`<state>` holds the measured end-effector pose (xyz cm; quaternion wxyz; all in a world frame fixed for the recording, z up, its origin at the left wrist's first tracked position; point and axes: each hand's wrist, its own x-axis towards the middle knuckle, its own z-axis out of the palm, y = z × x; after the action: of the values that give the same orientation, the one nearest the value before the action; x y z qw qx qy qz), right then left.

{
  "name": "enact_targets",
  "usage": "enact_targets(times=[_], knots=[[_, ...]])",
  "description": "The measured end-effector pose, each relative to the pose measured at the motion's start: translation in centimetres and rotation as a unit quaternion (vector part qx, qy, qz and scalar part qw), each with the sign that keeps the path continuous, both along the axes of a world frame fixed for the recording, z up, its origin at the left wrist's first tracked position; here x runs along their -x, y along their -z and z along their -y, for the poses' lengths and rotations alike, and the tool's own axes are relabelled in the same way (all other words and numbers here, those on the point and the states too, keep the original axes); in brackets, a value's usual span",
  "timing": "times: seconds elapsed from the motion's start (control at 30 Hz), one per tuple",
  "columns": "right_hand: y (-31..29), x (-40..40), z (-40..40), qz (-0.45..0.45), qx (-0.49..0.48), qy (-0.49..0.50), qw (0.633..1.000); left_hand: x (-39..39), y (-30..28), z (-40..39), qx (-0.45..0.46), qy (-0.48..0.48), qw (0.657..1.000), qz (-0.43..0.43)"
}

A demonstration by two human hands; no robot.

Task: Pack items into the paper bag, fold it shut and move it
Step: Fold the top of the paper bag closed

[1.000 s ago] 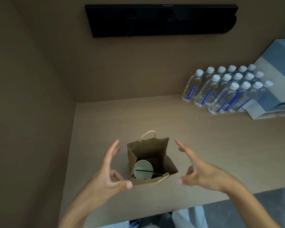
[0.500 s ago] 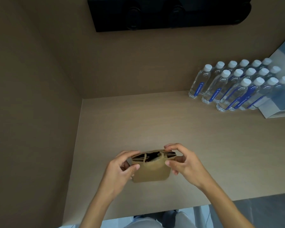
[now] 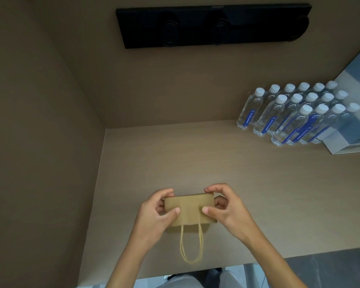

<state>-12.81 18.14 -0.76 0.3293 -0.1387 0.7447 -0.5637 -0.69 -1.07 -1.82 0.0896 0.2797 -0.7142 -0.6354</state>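
Fingers (image 3: pixel 176 210) of the left hand (image 3: pixel 154 217): thumb pressed on the near face of the folded flap, other fingers curled round the flap's left end, pinching it. Fingers (image 3: pixel 206 210) of the right hand (image 3: pixel 227 206): thumb on the near face, index finger arched over the flap's top edge, remaining fingers behind the right end, likewise pinching.

Paper bag (image 3: pixel 188 213): brown kraft, standing low centre of the frame on the surface (image 3: pixel 258 194), between the two hands. Top folded over toward the viewer into a flat band. Contents hidden.

Handles (image 3: pixel 191 244): two twisted paper loops, light tan, hanging from under the fold and lying on the surface toward the near edge, one nearly over the other.

Forearms: bare, entering from the bottom edge of the frame, one either side of the handles.

Surface: beige, matt, bounded by a like-coloured wall at left and at rear.

Water bottles (image 3: pixel 295 117): clear plastic, white caps, blue labels, upright in close rows at the right rear of the surface, well apart from the bag.

Box (image 3: pixel 349 129): pale grey-blue and white, just beside the bottles, cut by the right edge of the frame.

Black bar-shaped device (image 3: pixel 214 26): mounted on the rear wall, upper centre; round fittings faintly visible on its face.
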Motion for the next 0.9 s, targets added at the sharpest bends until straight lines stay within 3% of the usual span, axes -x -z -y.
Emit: enact_targets(times=[0.1, 0.23, 0.53, 0.7, 0.9], knots=[[0.6, -0.3, 0.6, -0.057, -0.093, -0.002, 0.994, 0.3, 0.3, -0.5, 0.08, 0.001, 0.996, 0.041], [1.6, -0.6, 0.6, -0.054, -0.108, 0.048, 0.992, 0.2, 1.2, -0.6, 0.144, 0.009, 0.988, 0.056], [3.2, -2.2, 0.7, -0.047, 0.016, 0.122, 0.991, -0.2, 3.2, -0.8, 0.12, -0.044, 0.991, 0.039], [3.0, -3.1, 0.3, -0.051, 0.027, 0.156, 0.986, -0.4, 3.3, -0.9, 0.106, -0.042, 0.993, 0.017], [0.9, -3.8, -3.7, -0.116, 0.018, 0.205, 0.972, 0.8, 0.8, -3.2, 0.111, -0.003, 0.994, -0.023]])
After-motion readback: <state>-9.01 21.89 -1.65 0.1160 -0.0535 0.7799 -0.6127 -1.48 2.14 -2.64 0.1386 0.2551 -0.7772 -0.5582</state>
